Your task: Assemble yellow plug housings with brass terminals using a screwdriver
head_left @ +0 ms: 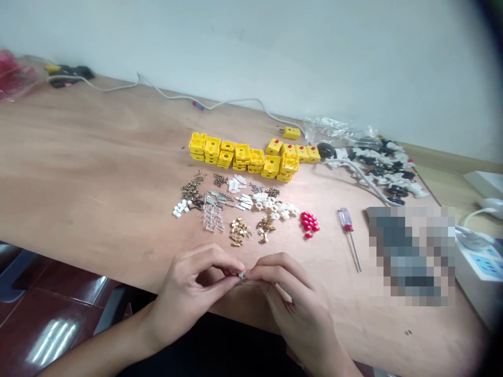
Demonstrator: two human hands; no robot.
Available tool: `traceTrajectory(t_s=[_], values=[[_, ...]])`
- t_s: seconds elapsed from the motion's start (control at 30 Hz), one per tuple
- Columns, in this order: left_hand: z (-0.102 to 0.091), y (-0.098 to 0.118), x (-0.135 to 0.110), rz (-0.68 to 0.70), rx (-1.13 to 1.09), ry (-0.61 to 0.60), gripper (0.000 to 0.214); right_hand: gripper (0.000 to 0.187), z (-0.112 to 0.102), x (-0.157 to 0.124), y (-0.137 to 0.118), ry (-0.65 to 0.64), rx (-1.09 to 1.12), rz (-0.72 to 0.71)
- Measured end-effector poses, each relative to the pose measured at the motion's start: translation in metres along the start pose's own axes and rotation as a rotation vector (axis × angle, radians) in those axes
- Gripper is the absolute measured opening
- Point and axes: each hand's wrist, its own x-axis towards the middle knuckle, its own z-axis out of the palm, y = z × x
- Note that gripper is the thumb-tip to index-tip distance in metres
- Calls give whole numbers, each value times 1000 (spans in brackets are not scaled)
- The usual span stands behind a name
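Working left to right across the wooden table, the left hand and right hand meet near the table's front edge, with their fingertips together and clamped on 1 small white-and-red part. The part lies between the 2 hands; its long axis cannot be determined at this size, and neither hand is clearly nearer. Beyond the hands lie sorted groups: white beads, brass screws, clear plastic pieces, brass fittings, yellow plastic blocks and red beads. Further right are 1 red-handled screwdriver, white-and-black parts and 1 white power strip. No brand, label or writing is legible.
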Motion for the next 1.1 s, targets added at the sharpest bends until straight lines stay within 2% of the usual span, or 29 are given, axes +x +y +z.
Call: traceTrajectory(t_s=[0.27, 0.43, 0.57, 0.73, 0.93, 1.0, 1.1], values=[[2, -5, -3, 31, -81, -17, 32, 18, 0, 3, 0, -61, 181, 126], [3, -6, -3, -61, -127, 0, 41, 20, -4, -1, 3, -132, 211, 161], [2, -5, -2, -86, -85, -4, 32, 25, -6, -8, 3, -186, 237, 208], [1, -3, 1, -54, -44, 13, 20, 27, -6, -6, 3, -161, 278, 202], [1, -4, 2, -39, -1, -25, 11, 16, -5, -2, 1, -121, 371, 278], [1, -4, 2, -42, 4, -33, 11, 15, -8, -1, 0, -109, 333, 276], [0, -4, 2, -64, -11, -28, 12, 16, -20, 1, 2, -94, 154, 223]])
